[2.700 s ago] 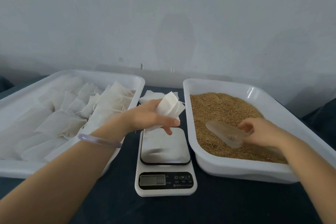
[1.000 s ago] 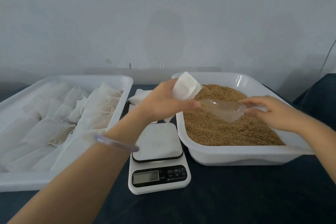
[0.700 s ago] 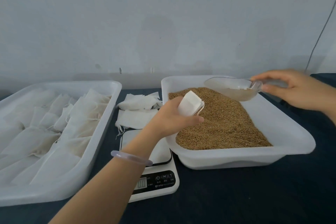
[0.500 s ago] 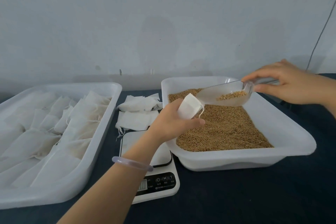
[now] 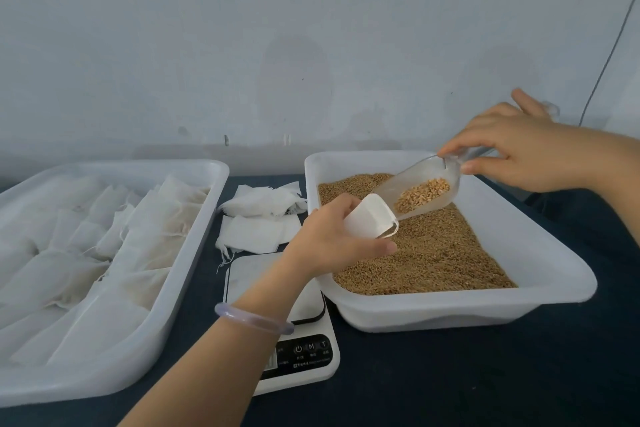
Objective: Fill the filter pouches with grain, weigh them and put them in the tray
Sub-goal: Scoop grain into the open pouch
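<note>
My left hand (image 5: 332, 236) grips a white filter pouch (image 5: 369, 217), its open mouth turned right over the grain tray (image 5: 540, 270). My right hand (image 5: 519, 146) holds the handle of a clear plastic scoop (image 5: 420, 189), tilted down to the left, with its lip at the pouch mouth. A small heap of brown grain (image 5: 422, 194) lies inside the scoop. The tray is filled with grain (image 5: 433, 253). A white digital scale (image 5: 301, 354) stands in front of the tray, partly hidden by my left forearm.
A large white tray (image 5: 194, 253) at the left holds several filled pouches (image 5: 104, 246). Empty pouches (image 5: 259, 218) lie stacked on the dark tabletop behind the scale. A grey wall stands close behind, and a thin cable (image 5: 606, 62) hangs at the right.
My left hand carried the pouch from above the scale to over the grain tray. My right hand lifted the scoop out of the grain, and tilted it down until its lip met the pouch mouth.
</note>
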A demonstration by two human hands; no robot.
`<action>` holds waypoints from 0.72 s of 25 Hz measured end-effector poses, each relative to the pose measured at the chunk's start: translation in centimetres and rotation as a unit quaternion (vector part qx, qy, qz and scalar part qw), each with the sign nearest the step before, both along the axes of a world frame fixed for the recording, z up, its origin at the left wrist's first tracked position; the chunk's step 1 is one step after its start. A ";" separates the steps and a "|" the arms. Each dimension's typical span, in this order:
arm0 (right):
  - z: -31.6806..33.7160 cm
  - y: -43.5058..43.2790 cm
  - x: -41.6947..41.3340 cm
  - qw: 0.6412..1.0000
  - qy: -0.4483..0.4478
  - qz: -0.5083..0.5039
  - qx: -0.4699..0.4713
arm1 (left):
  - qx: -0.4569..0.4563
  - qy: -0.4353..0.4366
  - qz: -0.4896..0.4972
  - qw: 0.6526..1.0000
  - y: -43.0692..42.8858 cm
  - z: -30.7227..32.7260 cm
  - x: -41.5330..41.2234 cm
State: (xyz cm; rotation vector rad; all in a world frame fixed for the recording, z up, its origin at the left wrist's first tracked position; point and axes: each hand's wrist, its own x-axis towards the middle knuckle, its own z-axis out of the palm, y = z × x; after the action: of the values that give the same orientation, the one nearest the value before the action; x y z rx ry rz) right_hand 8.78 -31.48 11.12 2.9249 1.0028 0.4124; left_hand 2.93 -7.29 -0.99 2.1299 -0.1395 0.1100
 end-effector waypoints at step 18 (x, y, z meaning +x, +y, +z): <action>1.9 1.7 -0.6 0.989 -0.134 0.060 -0.002 | -0.038 -0.060 0.061 0.996 -0.9 -0.2 0.1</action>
State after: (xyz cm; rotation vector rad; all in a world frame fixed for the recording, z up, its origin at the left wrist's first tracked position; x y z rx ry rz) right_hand 8.19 -29.79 13.03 2.7145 1.1385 0.7804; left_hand 3.02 -8.18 -1.21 2.0559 -0.0749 0.3095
